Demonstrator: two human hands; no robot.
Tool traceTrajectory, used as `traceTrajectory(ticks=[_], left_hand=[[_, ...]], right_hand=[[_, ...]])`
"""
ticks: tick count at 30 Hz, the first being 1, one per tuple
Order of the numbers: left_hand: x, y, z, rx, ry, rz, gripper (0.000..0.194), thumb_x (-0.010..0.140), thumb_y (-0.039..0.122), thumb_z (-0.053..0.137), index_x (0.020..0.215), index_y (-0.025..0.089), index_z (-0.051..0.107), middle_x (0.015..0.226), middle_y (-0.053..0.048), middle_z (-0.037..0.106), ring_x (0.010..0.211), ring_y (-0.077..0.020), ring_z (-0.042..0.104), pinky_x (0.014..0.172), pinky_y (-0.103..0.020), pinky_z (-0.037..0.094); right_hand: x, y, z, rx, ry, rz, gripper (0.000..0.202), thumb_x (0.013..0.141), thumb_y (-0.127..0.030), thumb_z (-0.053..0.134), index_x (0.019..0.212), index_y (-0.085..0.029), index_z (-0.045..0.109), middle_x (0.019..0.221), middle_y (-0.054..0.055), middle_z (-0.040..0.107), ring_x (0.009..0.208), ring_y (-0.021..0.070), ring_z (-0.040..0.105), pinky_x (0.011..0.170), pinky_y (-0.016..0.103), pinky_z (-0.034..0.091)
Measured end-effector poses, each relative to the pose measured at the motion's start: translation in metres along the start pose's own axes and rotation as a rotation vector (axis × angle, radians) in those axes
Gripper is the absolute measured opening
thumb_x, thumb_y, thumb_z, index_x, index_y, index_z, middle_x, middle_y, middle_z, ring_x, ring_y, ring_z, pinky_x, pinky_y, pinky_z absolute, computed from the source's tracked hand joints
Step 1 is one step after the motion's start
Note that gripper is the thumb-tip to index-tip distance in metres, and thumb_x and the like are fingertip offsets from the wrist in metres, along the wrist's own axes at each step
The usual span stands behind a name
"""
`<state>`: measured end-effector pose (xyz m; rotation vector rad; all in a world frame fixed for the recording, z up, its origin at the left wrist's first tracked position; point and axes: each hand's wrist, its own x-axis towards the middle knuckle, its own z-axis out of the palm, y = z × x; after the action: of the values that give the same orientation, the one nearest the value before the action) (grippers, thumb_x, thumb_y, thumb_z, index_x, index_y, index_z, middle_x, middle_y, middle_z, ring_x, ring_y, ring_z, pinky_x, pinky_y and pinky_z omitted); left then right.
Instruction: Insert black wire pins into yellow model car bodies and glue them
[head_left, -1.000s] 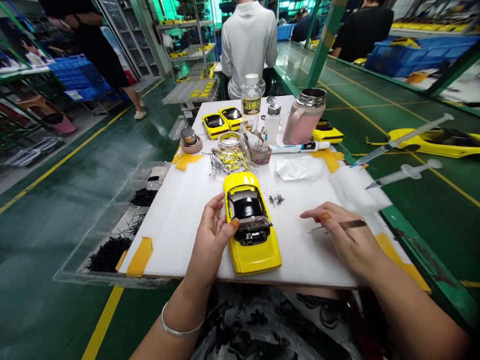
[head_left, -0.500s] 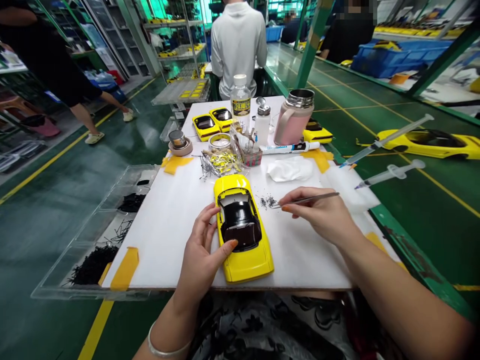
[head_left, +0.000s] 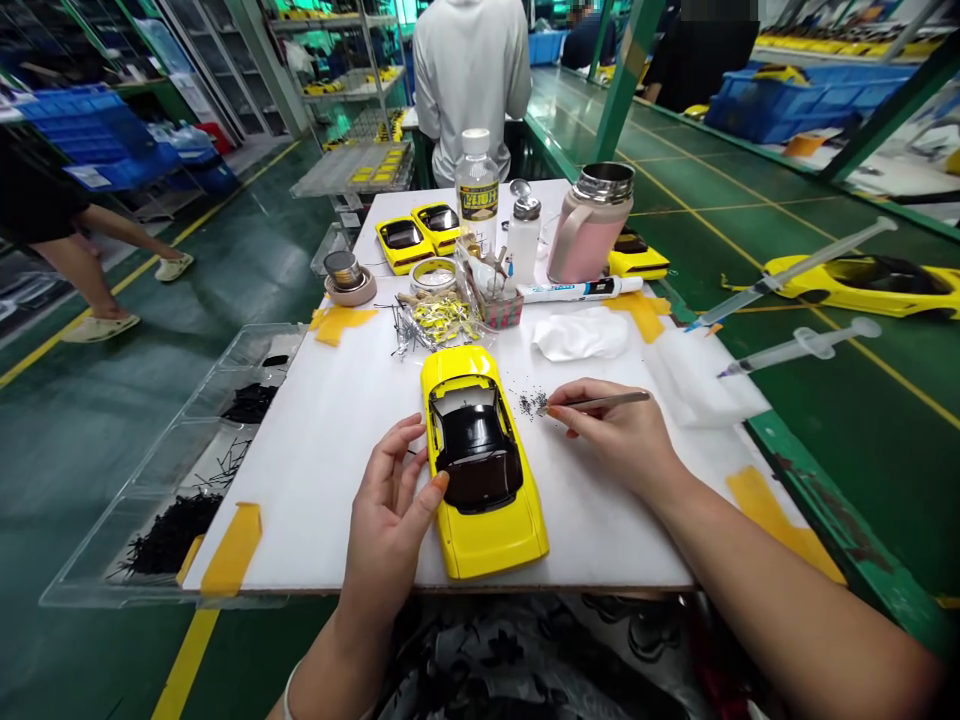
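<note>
Being steadied by the left hand (head_left: 390,505), grip apart, is the glossy yellow model-car body (head_left: 491,540) on the white table (head_left: 315,480), black roof panel (head_left: 471,430) seemingly seated; beyond, metal tweezers (head_left: 611,400) are clamped in the right hand (head_left: 619,425), tiny black specks (head_left: 532,402) left loose alongside.

Premises: a factory workshop. Indicators noted: green floor (head_left: 247,260) marked with yellow lines (head_left: 196,655); metal rack (head_left: 360,90) carrying rows of yellow pieces; blue bin (head_left: 780,115); a person in white (head_left: 472,80) stationed ahead. The tabletop (head_left: 315,480) bears several matching yellow model cars (head_left: 491,540); a compartmented tray (head_left: 97,590) beside it contains small black parts (head_left: 172,535).
</note>
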<state>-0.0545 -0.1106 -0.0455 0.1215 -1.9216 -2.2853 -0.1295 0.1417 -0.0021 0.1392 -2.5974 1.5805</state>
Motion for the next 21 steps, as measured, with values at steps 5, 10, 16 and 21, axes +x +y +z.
traceTrajectory(ticks=[5,10,16,21], left_hand=[[-0.0010,0.0008,0.0001,-0.008,-0.007,-0.009,0.040,0.089,0.032,0.078,0.126,0.030,0.064,0.153,-0.006,0.053,0.153,-0.0271,0.039,0.125,-0.043,0.038],[-0.0010,0.0013,0.0005,-0.005,0.001,-0.015,0.041,0.088,0.032,0.078,0.126,0.029,0.064,0.153,-0.007,0.053,0.154,-0.0290,0.039,0.126,-0.045,0.038],[-0.0021,0.0025,0.0001,0.000,0.005,-0.012,0.042,0.087,0.033,0.079,0.126,0.028,0.065,0.152,-0.008,0.054,0.153,-0.0304,0.040,0.126,-0.046,0.038],[-0.0021,0.0018,-0.0001,-0.007,-0.003,-0.006,0.041,0.088,0.031,0.078,0.127,0.029,0.064,0.151,-0.006,0.055,0.152,-0.0279,0.041,0.126,-0.043,0.039]], right_hand=[[-0.0010,0.0010,0.0012,0.001,-0.006,0.008,0.021,0.080,-0.037,0.077,0.087,-0.017,0.079,0.078,0.006,0.077,0.055,0.0153,0.065,0.053,0.028,0.049],[-0.0016,0.0017,0.0017,0.003,0.000,0.002,0.021,0.080,-0.037,0.077,0.087,-0.017,0.079,0.079,0.005,0.077,0.055,0.0151,0.065,0.053,0.028,0.048],[-0.0008,0.0023,0.0025,0.004,0.002,-0.017,0.021,0.080,-0.038,0.077,0.088,-0.017,0.079,0.080,0.006,0.078,0.057,0.0159,0.066,0.054,0.029,0.050],[-0.0013,0.0038,0.0036,0.005,0.003,-0.036,0.018,0.082,-0.035,0.076,0.089,-0.018,0.079,0.082,0.005,0.078,0.059,0.0163,0.068,0.057,0.030,0.052]])
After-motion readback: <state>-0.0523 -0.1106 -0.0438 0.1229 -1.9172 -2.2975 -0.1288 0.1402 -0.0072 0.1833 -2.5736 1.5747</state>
